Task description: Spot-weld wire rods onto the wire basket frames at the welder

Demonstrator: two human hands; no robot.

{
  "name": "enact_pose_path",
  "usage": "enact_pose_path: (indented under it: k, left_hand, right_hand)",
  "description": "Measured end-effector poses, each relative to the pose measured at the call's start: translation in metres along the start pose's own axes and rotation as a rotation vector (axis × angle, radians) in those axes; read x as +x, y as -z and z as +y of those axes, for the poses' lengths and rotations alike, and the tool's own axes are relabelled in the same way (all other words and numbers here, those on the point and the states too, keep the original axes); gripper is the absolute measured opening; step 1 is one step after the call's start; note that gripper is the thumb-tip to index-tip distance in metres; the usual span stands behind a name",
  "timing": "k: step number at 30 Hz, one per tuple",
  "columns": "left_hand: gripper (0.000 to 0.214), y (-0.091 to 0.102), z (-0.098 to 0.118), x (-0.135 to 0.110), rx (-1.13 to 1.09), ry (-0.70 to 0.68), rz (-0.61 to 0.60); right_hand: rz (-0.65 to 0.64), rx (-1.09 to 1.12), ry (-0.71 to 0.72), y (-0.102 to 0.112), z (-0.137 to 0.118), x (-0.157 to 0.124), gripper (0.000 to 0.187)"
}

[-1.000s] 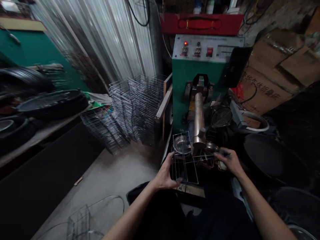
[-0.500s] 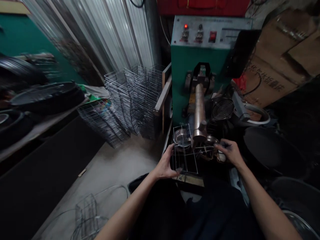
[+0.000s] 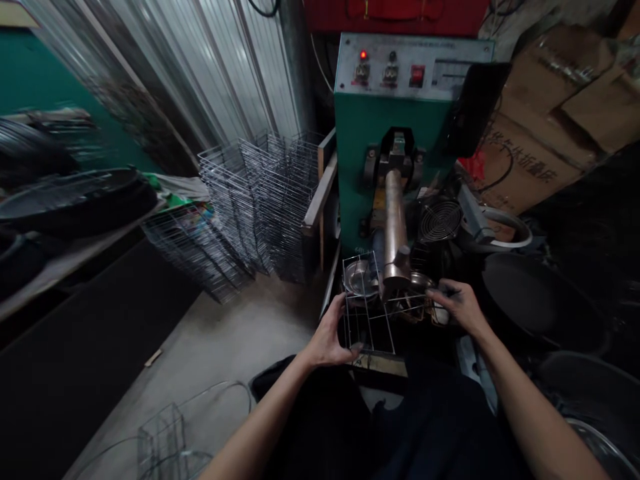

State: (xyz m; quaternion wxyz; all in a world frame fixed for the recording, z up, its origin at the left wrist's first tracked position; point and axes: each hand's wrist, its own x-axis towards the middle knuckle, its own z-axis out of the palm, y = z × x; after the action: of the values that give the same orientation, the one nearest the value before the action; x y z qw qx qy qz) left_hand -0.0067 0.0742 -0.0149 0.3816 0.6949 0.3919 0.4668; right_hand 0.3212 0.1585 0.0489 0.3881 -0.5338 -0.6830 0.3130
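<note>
My left hand (image 3: 327, 339) is closed around the left side of a small wire basket (image 3: 370, 317), its thumb at the near edge and its fingers at the far side. The basket is tilted beneath the end of a thick metal arm (image 3: 394, 230) of a green machine (image 3: 353, 167). On the other side of that arm, my right hand (image 3: 460, 307) pinches the end of thin wire (image 3: 407, 308) between thumb and fingers. Whether this wire is joined to the basket I cannot tell. A shiny metal bowl (image 3: 357, 279) shows behind the basket's wires.
Stacked wire baskets (image 3: 250, 207) stand left of the machine, beside a wooden bar (image 3: 320, 193). Another wire basket (image 3: 163, 437) lies on the floor (image 3: 225, 340). To the right are a small fan (image 3: 440, 220), a dark round pan (image 3: 540, 290) and cardboard boxes (image 3: 555, 100).
The view has turned slightly, so the surroundings sit a little farther left. Both hands keep their grips, and the basket stays at nearly the same spot under the metal arm.
</note>
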Motion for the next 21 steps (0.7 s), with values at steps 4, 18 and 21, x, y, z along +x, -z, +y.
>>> enact_pose_path:
  k: [4,18,21]
  left_hand:
    - [0.103,-0.002,0.000,0.000,-0.023,0.001,0.013]
    - [0.104,0.005,0.005,0.004,0.018,0.030,-0.054]
    - [0.102,0.005,0.005,0.003,0.041,0.063,-0.063]
  right_hand:
    - [0.016,-0.026,-0.008,0.001,0.003,-0.002,0.064]
    - [0.295,-0.340,0.087,0.055,0.075,-0.067,0.054]
    - [0.381,-0.572,-0.067,0.103,0.124,-0.143,0.054]
